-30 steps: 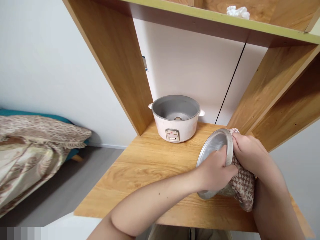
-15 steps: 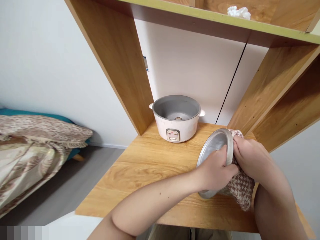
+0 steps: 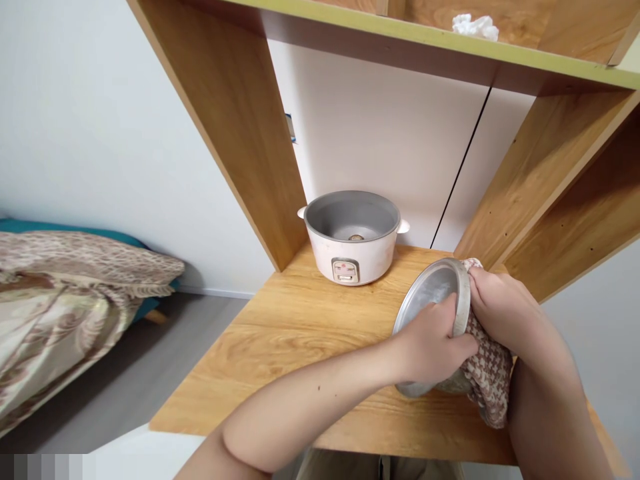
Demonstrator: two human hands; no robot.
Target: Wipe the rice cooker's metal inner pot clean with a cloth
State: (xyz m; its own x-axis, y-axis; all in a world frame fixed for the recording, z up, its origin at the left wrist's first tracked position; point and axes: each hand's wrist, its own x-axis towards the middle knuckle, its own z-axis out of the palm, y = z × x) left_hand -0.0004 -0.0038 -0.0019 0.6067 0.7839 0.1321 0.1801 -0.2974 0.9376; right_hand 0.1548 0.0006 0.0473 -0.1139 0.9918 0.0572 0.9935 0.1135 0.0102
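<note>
A metal inner pot (image 3: 417,300) is tilted on its side over the wooden tabletop, its mouth facing left. My left hand (image 3: 433,340) is closed on the pot's rim, fingers inside and thumb outside. Against the pot's outer side, my right hand (image 3: 505,307) grips a brown-and-white houndstooth cloth (image 3: 487,373), which hangs down below it. My fingers hide part of the rim, and the cloth covers much of the pot's outside. Behind and to the left stands a white rice cooker body (image 3: 353,250), lidless, its grey inside showing.
The wooden tabletop (image 3: 280,340) runs between upright side panels (image 3: 225,127). Above is a shelf (image 3: 390,40) with crumpled white tissue (image 3: 475,27) on it. A bed with patterned covers (image 3: 75,287) stands at the left, beyond the grey floor.
The cloth has shifted slightly right and its folds differ, with my right hand moving a little along the pot. My left hand keeps its hold on the rim.
</note>
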